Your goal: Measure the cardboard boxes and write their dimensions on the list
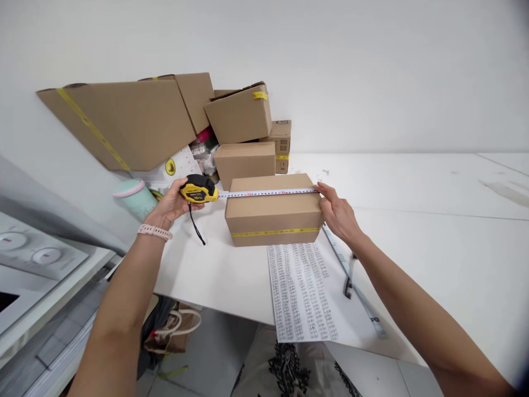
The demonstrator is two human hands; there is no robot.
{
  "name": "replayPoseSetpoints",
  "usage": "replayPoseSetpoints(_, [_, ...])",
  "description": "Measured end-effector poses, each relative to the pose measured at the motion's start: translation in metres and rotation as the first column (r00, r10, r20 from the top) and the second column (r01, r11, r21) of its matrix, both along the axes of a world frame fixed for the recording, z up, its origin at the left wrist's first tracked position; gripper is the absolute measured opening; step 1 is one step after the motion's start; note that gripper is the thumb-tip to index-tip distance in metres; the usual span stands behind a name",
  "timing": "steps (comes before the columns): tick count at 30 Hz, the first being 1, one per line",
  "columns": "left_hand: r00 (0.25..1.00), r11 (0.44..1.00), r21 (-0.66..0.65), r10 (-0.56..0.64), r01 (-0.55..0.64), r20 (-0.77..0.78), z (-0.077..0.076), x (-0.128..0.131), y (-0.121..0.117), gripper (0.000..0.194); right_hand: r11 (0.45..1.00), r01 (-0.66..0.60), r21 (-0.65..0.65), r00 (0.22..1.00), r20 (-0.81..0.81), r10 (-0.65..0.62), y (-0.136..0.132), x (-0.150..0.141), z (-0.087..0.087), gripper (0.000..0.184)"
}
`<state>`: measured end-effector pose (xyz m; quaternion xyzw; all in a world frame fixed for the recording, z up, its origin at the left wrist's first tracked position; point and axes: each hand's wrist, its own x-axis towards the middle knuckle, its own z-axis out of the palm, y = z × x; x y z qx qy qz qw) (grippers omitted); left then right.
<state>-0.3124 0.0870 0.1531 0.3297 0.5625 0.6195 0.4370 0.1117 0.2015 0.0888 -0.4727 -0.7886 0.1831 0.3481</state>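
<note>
My left hand (171,203) is wrapped round the yellow and black case of a tape measure (199,190), whose black wrist strap dangles below. The white tape blade (264,193) runs out to the right, across the top of a closed cardboard box (268,208) with a yellow tape strip along its front. At the box's right end, my right hand (336,210) pinches the end of the blade with thumb and forefinger. Its other fingers lie against the box's right side.
More cardboard boxes (243,162) are stacked behind and to the left. A mint tumbler (136,198) stands left of my left hand. Printed sheets (301,298) on a clipboard and a dark pen (348,286) lie at the table's (198,275) front edge. A paper bag (177,331) is below.
</note>
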Motion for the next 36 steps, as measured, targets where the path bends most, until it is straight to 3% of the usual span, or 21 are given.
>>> replayPoseSetpoints(11, [1.0, 0.998, -0.051, 0.025, -0.024, 0.016, -0.002, 0.003, -0.002, 0.037, 0.999, 0.029, 0.035, 0.997, 0.071, -0.031, 0.003, 0.001, -0.001, 0.056])
replayPoseSetpoints(14, [0.997, 0.997, -0.002, 0.072, -0.072, 0.0, 0.007, 0.015, -0.009, 0.034, 0.999, 0.03, 0.013, 0.999, 0.023, -0.03, 0.0, -0.001, -0.003, 0.055])
replayPoseSetpoints(17, [0.998, 0.995, 0.075, 0.067, -0.065, -0.019, 0.022, 0.034, -0.029, 0.03, 0.998, 0.031, 0.06, 0.989, -0.149, -0.022, -0.003, -0.002, -0.001, 0.049])
replayPoseSetpoints(20, [0.997, 0.984, 0.175, 0.032, -0.019, -0.072, 0.03, 0.062, -0.066, 0.031, 0.986, 0.061, 0.153, 0.925, -0.379, 0.002, 0.003, -0.003, 0.013, 0.045])
replayPoseSetpoints(22, [0.996, 0.982, 0.191, 0.01, 0.006, -0.083, 0.022, 0.087, -0.096, 0.038, 0.979, 0.094, 0.178, 0.877, -0.48, 0.003, 0.015, -0.006, 0.028, 0.043])
replayPoseSetpoints(23, [0.997, 0.984, 0.176, -0.021, 0.033, -0.068, 0.013, 0.101, -0.112, 0.042, 0.979, 0.099, 0.176, 0.859, -0.512, 0.006, 0.023, -0.009, 0.035, 0.042])
replayPoseSetpoints(25, [0.98, 0.976, 0.097, -0.197, 0.193, 0.031, -0.01, 0.135, -0.141, 0.048, 0.99, 0.041, 0.136, 0.841, -0.54, 0.039, 0.041, -0.018, 0.047, 0.036])
replayPoseSetpoints(28, [0.881, 0.917, -0.006, -0.382, 0.4, 0.279, -0.048, 0.192, -0.168, 0.057, 0.989, -0.142, -0.032, 0.864, -0.492, 0.108, 0.062, -0.039, 0.053, 0.029])
replayPoseSetpoints(29, [0.824, 0.879, 0.01, -0.452, 0.477, 0.343, -0.057, 0.212, -0.171, 0.061, 0.975, -0.198, -0.097, 0.882, -0.452, 0.134, 0.066, -0.048, 0.052, 0.027])
replayPoseSetpoints(31, [0.776, 0.865, 0.081, -0.482, 0.495, 0.407, -0.065, 0.246, -0.169, 0.066, 0.946, -0.264, -0.189, 0.909, -0.376, 0.179, 0.072, -0.065, 0.05, 0.025])
replayPoseSetpoints(33, [0.76, 0.872, 0.14, -0.479, 0.469, 0.438, -0.063, 0.271, -0.158, 0.067, 0.937, -0.278, -0.213, 0.921, -0.337, 0.196, 0.077, -0.081, 0.049, 0.027])
replayPoseSetpoints(36, [0.754, 0.88, 0.19, -0.471, 0.434, 0.458, -0.05, 0.289, -0.139, 0.061, 0.942, -0.267, -0.205, 0.927, -0.323, 0.192, 0.087, -0.101, 0.048, 0.03])
